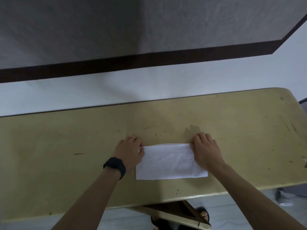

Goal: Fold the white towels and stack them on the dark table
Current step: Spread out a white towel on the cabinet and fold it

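White towel [171, 161]: one textured cloth folded into a flat, wide rectangle, with doubled layers showing along its far edge. It lies on the scuffed olive-yellow table [66, 146], near the table's front edge, with its long sides roughly parallel to that edge. Its near edge lies flat and free; the far corners are pinched by the left hand [131, 151] and the right hand [206, 151].

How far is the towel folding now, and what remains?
Done: one white towel lies as a neat, apparently folded rectangle on the table. In hand: the left hand and right hand pinch its far corners. Left: no stack is in view yet.
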`<state>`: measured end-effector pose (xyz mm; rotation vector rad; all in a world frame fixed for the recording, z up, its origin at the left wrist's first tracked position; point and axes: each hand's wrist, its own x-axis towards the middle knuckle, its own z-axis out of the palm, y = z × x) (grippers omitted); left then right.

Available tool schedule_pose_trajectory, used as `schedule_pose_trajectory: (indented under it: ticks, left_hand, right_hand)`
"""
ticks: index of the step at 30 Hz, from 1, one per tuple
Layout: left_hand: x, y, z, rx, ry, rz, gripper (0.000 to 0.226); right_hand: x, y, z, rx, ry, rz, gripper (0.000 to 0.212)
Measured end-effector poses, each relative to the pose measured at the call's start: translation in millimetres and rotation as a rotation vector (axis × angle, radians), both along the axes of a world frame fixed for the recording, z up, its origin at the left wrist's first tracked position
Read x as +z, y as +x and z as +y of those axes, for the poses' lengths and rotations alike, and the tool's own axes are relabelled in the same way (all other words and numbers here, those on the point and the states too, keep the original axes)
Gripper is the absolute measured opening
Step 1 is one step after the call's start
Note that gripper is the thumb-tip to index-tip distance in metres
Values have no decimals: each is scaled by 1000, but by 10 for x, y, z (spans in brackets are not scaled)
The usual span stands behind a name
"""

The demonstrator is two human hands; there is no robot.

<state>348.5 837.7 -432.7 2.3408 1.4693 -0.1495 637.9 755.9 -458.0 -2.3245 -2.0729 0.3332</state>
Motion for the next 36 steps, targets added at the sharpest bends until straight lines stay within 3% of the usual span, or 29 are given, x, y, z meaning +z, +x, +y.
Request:
schedule_pose_trajectory:
  ticks: [3, 8, 11, 14, 18, 22, 25, 30, 31, 33, 36]
  left_hand:
    - [69, 25, -16, -9, -24, -49, 9]
    - [172, -21, -15, 212, -211, -261, 9]
    - [253, -78, 2, 284, -213, -364, 8]
    - [381, -101, 58, 262, -158, -342, 10]
    - [595, -77, 209, 159, 47, -235, 29]
    - [759, -53, 346, -38, 497, -225, 28]
    - [705, -80, 274, -72, 660, -213, 18]
    - [157, -172, -158, -145, 535, -86, 18]
    - [11, -200, -268, -170, 475, -46, 9]
    - [-189, -240, -449, -151, 318, -7, 20]
    - [-226, -299, -591, -120, 228, -2, 16]
  right_hand:
    - [45, 12, -64, 69, 58, -24, 12]
    - [123, 65, -153, 14, 27, 219, 12]
    - [164, 142, -187, -39, 41, 408, 12]
    - [247, 222, -173, 14, 163, 401, 26]
    - [481, 347, 47, 141, 359, 306, 31]
    - [740, 411, 248, 176, 551, 229, 21]
    - [749, 400, 211, 212, 629, 166, 17]
    - [226, 347, -193, 274, 494, 158, 13]
    - [104, 339, -303, 293, 436, 154, 15]
    - [-48, 329, -493, 306, 324, 146, 25]
    - [-91, 309, -674, 260, 250, 185, 34]
